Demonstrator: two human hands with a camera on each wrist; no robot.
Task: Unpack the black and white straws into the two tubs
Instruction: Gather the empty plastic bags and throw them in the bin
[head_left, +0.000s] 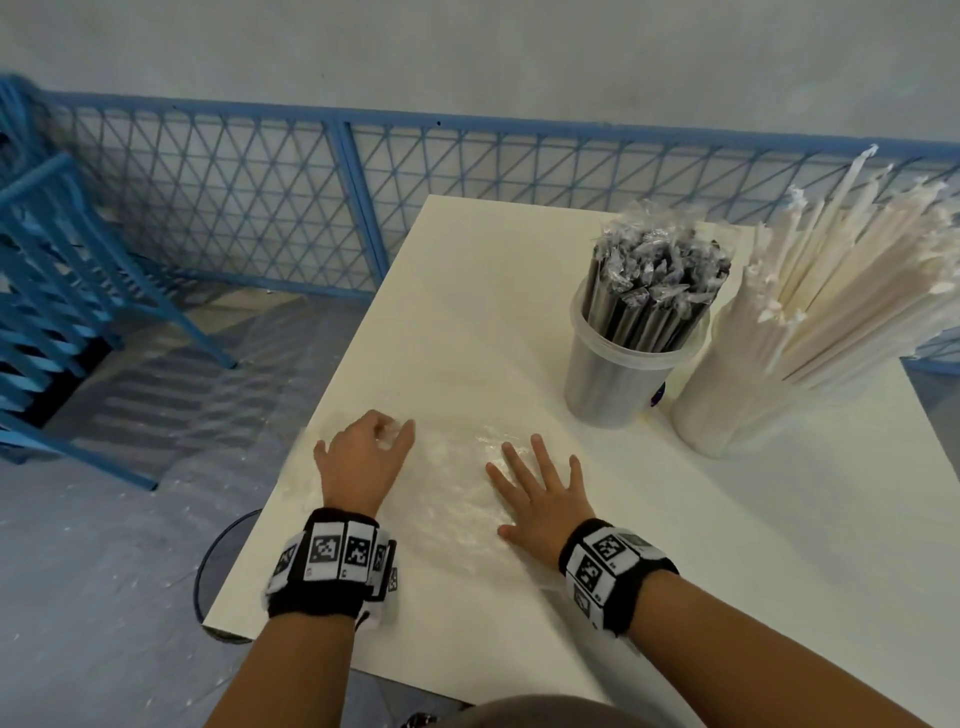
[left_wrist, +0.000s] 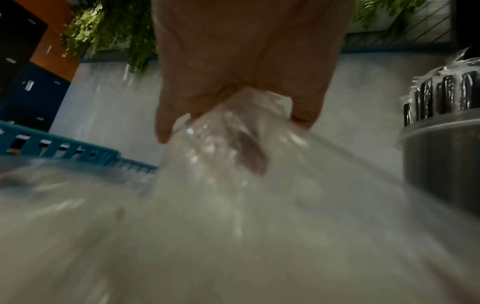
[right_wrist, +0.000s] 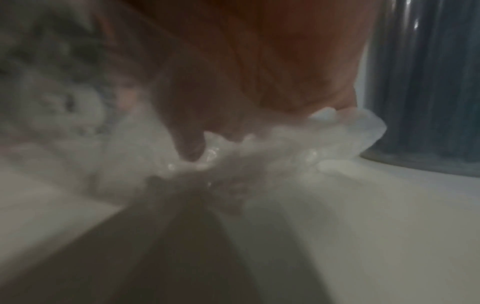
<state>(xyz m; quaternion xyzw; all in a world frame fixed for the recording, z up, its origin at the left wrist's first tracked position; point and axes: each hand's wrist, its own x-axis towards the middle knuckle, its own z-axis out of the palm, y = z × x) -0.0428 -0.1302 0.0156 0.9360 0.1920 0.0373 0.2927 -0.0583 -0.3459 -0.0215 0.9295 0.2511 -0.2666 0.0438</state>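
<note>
Black straws (head_left: 657, 291) in clear wrappers stand in a clear tub (head_left: 615, 382) at the table's right. Beside it, white paper-wrapped straws (head_left: 831, 296) fan out of a second tub (head_left: 727, 415). An empty clear plastic bag (head_left: 452, 467) lies flat on the white table (head_left: 467, 291) near me. My left hand (head_left: 369, 452) curls its fingers round a bunched part of the bag (left_wrist: 228, 127). My right hand (head_left: 540, 493) lies flat with spread fingers on the bag (right_wrist: 285, 144). The black-straw tub (left_wrist: 441, 164) shows at the left wrist view's right edge.
A blue lattice fence (head_left: 260, 192) runs behind the table. Blue chairs (head_left: 57, 270) are stacked at the far left. A round stool rim (head_left: 218, 561) shows under the table's near left corner. Plastic sheeting covers the floor.
</note>
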